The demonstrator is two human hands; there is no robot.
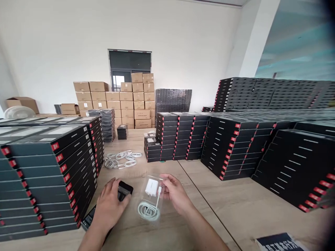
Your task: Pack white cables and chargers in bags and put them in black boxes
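Pinched at its upper right edge, a clear plastic bag (153, 197) hangs from my right hand (174, 191). Through the film I see a white charger plug (151, 187) and a coiled white cable (148, 212). My left hand (112, 202) grips a black box (125, 188) on the table, fingers over its left side and thumb near its right. Much of that box is hidden by my hand and forearm. Beyond both hands lie several loose coiled white cables (123, 159).
Tall stacks of black boxes with red labels stand close on the left (47, 181) and along the right (235, 150). A seam (200, 195) crosses the wooden table (183, 223). Brown cartons (127, 104) are piled against the back wall. A dark printed sheet (280, 243) lies bottom right.
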